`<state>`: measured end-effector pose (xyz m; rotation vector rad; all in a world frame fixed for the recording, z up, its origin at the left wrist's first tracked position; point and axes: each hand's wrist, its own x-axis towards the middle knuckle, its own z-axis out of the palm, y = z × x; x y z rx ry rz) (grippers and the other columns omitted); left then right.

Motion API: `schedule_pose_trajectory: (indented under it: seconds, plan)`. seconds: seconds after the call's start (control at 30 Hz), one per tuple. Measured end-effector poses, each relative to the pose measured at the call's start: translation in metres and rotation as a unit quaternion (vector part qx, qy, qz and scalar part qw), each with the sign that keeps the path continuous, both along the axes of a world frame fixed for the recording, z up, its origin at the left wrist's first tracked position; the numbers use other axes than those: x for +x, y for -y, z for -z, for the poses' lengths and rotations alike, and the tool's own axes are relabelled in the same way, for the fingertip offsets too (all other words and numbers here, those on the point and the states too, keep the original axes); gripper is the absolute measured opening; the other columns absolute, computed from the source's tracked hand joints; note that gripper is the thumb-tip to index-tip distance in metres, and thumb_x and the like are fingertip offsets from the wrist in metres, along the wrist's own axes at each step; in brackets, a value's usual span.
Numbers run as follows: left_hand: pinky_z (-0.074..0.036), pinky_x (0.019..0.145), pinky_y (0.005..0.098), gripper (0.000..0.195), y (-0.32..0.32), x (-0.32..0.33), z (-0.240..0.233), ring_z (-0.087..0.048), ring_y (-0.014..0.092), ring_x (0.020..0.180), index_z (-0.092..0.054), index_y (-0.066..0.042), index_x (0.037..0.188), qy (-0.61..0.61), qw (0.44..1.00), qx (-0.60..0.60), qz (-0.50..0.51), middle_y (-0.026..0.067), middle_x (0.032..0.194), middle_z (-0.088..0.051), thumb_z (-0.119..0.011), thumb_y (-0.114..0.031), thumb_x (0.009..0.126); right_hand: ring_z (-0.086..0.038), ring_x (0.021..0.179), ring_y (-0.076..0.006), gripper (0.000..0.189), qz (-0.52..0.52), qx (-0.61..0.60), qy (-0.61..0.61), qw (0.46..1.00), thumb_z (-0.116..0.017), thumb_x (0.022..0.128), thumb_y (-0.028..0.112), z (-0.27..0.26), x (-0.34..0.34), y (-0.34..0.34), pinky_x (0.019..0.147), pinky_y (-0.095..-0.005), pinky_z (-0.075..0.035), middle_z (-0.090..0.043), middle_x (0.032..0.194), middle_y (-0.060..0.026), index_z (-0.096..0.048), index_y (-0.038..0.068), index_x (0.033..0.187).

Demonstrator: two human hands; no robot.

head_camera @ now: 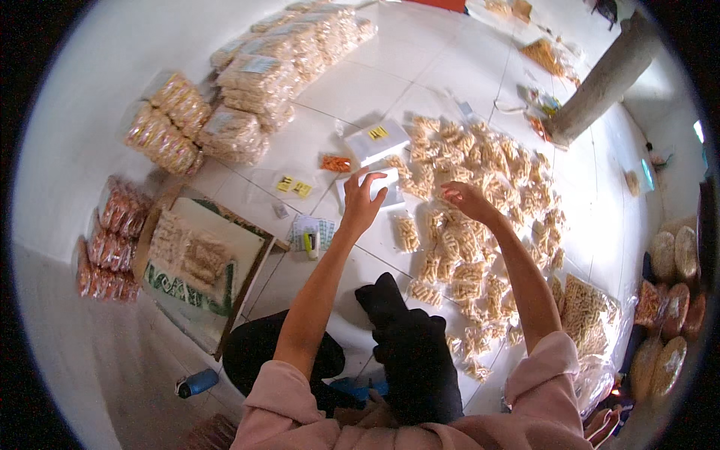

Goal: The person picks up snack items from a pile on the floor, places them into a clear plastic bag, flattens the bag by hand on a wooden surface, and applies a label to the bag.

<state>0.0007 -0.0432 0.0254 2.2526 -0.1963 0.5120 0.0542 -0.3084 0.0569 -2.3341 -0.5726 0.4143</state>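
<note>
My left hand (363,201) hovers at a flat stack of clear plastic sheets or bags (394,197). Its thumb and fingers are curved and apart, with nothing visible between them. To the right, my right hand (468,201) reaches over the near part of a spread of small clear packets of pale stick snacks (495,152). Its fingers are bent, and whether they grip a packet is not clear. Between my arms lies a single snack packet (406,233). Beyond my left hand are another plastic stack (376,143) with a yellow label on it and a small packet of orange pieces (335,163).
Left of my arm are yellow labels (293,185), a green-and-white stapler-like tool (311,243) and printed sheets (325,228). A wooden-framed tray (194,326) holds a snack bag. Large bundles (270,79) line the wall. A big snack bag (590,309) stands right; a pillar (604,79) rises beyond.
</note>
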Motion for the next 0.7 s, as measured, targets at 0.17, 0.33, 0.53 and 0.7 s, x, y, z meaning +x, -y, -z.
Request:
schedule_pose_trajectory:
  seconds: [0.17, 0.33, 0.53, 0.7]
  plan:
    - [-0.039, 0.087, 0.0322, 0.026, 0.042, 0.01, 0.1, -0.05, 0.023, 0.101, -0.052, -0.006, 0.106, -0.189, 0.952, -0.227, 0.076, 0.0132, 0.105, -0.055, -0.053, -0.016, 0.082, -0.06, 0.08, -0.0233, 0.024, 0.128, 0.091, 0.052, 0.986, -0.053, 0.081, 0.011, 0.122, -0.005, 0.021, 0.069, -0.0327, -0.048, -0.061, 0.092, -0.0133, -0.057, 0.008, 0.105]
    - [-0.04, 0.083, 0.0361, 0.038, 0.077, 0.003, 0.187, -0.051, 0.028, 0.098, -0.047, 0.003, 0.106, -0.275, 0.909, -0.312, -0.034, 0.0187, 0.103, -0.053, -0.057, -0.02, 0.078, -0.054, 0.087, -0.0284, 0.029, 0.137, 0.06, 0.083, 0.985, -0.054, 0.077, 0.006, 0.211, -0.042, -0.02, 0.075, -0.0364, -0.045, -0.055, 0.101, -0.0141, -0.053, 0.004, 0.106]
    - [-0.044, 0.072, 0.0355, 0.05, 0.106, 0.007, 0.235, -0.055, 0.03, 0.078, -0.045, 0.004, 0.107, -0.281, 0.914, -0.25, -0.15, 0.0179, 0.093, -0.056, -0.064, -0.028, 0.073, -0.045, 0.096, -0.0361, 0.042, 0.29, 0.118, 0.019, 0.95, -0.051, 0.076, 0.004, 0.246, -0.056, -0.07, 0.087, -0.0409, -0.035, -0.047, 0.106, -0.0208, -0.041, 0.002, 0.117]
    - [-0.044, 0.066, 0.0295, 0.042, 0.096, 0.031, 0.212, -0.055, 0.02, 0.072, -0.048, 0.001, 0.101, -0.372, 0.874, -0.302, -0.079, 0.0112, 0.088, -0.057, -0.063, -0.029, 0.075, -0.043, 0.1, -0.0361, 0.04, 0.248, 0.053, 0.148, 0.956, -0.047, 0.078, 0.004, 0.219, -0.037, -0.061, 0.092, -0.0423, -0.031, -0.048, 0.105, -0.0207, -0.041, 0.003, 0.118]
